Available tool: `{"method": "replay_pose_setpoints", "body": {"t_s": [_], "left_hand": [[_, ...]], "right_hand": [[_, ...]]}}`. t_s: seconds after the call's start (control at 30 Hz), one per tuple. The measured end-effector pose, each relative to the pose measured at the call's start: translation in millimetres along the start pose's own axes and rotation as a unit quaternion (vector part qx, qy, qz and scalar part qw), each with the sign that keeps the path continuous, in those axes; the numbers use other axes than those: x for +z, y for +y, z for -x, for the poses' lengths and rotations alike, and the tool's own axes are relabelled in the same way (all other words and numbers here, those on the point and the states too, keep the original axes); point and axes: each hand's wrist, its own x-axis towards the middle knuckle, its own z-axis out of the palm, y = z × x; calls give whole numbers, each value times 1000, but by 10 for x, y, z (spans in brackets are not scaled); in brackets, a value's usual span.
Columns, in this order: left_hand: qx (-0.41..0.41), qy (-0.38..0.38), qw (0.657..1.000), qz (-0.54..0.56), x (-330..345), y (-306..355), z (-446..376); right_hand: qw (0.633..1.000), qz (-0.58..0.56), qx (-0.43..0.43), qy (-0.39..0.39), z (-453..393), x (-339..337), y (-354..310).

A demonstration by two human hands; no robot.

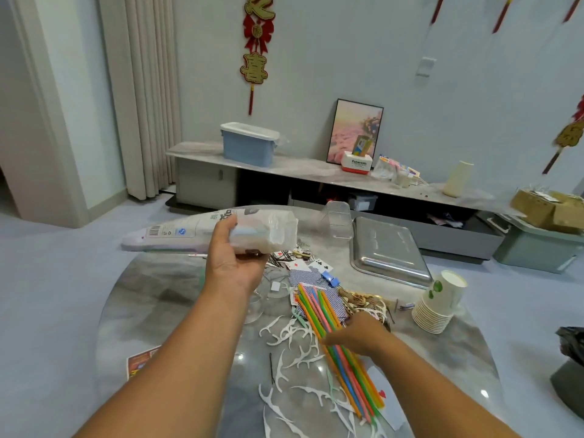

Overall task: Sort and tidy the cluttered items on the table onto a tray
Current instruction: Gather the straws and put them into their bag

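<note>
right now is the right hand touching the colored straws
Touching. The head view shows the right hand lying across the bundle of colored straws, its fingers over them with no gap visible.

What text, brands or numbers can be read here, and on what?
"Panasonic": on the red and white box on the shelf.
"喜": gold character on the red wall hanging.
Plastic bag held in the left hand: barcode and print, too blurred to read.
Playing cards: club and diamond pips, numbers unreadable.
</note>
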Motion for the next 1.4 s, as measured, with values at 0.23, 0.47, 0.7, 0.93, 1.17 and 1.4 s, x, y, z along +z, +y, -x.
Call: {"method": "replay_pose_setpoints", "body": {"t_s": [0.23,0.47,0.7,0.93,1.17,1.4], "left_hand": [[-1,12,1000,-4,0,-24,-18],[10,14,1000,-10,23,70,-13],[15,0,1000,2,46,191,15],[23,17,1000,6,4,130,33],[21,16,1000,-1,-56,105,7],[33,0,999,1,-97,229,20]], "right_hand": [[992,124,13,-18,-145,167,-88],[991,134,-6,17,-219,307,-161],[994,15,-66,89,-271,-19,-302],[699,-704,-62,-109,90,-408,-740],[643,-751,-67,-134,312,-480,-938],[500,-858,-64,-102,288,-501,-930]]}}
